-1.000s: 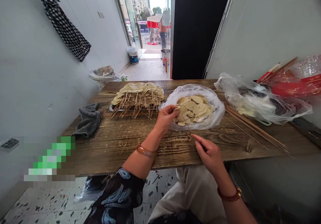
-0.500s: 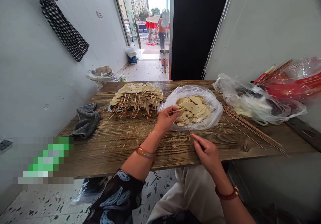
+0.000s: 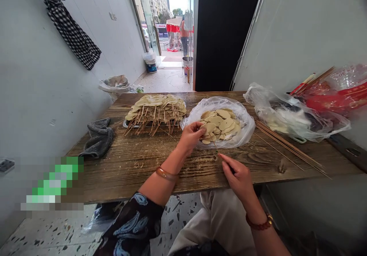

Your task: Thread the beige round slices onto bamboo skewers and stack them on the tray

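Between its fingertips my left hand (image 3: 192,135) pinches a thin pale slice (image 3: 208,128), at the near left of the plastic bag. My right hand (image 3: 235,171) is closed on a thin wooden skewer (image 3: 215,145), whose far tip meets the lower edge of the slice. Whether the tip has pierced it I cannot tell. Loose pale slices of the same kind (image 3: 226,124) fill the open clear plastic bag (image 3: 247,133). To the left, a pile of skewered slices (image 3: 160,105) rests on a metal tray (image 3: 125,124), sticks pointing toward me.
Bare skewers (image 3: 289,147) lie on the wooden table (image 3: 137,172) to the right. Behind them are a crumpled plastic bag (image 3: 286,112) and red packaging (image 3: 329,99). A grey cloth (image 3: 99,137) lies at the left edge. Beyond the doorway stands a person (image 3: 184,32).
My left hand has turned the slice so its flat face shows more. The skewer tip remains at the slice, and my right hand has hardly moved.
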`<state>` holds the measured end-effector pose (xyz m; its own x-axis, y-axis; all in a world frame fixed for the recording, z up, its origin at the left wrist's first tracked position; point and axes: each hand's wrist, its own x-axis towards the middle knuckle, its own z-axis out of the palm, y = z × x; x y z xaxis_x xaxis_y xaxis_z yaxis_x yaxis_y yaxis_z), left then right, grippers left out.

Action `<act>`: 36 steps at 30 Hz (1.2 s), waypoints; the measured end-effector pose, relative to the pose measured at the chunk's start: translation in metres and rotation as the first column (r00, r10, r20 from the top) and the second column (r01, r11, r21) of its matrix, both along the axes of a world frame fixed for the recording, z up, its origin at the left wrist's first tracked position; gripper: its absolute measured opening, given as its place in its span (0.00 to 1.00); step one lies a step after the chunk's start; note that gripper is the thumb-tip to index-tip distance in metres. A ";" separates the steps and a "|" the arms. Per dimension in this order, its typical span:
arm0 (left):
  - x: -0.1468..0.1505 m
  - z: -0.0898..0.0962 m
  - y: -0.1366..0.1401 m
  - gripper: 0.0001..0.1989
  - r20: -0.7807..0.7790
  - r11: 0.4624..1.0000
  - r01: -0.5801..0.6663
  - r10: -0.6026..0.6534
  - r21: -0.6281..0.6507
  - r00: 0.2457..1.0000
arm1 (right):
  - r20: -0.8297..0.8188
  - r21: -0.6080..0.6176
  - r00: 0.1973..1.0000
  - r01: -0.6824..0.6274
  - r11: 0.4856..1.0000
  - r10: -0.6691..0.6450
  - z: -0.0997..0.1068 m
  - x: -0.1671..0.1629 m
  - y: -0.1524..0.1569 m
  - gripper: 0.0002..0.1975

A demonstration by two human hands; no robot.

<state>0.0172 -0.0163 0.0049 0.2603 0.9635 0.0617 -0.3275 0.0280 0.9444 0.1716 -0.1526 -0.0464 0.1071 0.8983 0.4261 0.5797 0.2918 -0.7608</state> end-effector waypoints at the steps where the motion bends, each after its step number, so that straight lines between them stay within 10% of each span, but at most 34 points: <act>1: 0.000 0.000 0.000 0.15 0.017 1.000 0.013 -0.012 -0.027 1.000 | 0.000 0.004 1.000 -0.004 1.000 0.004 0.000 0.000 -0.001 0.16; 36: 0.005 -0.006 -0.006 0.18 0.086 0.993 0.101 -0.096 -0.056 0.992 | 0.035 0.010 0.996 0.081 0.997 -0.081 -0.005 -0.003 0.002 0.15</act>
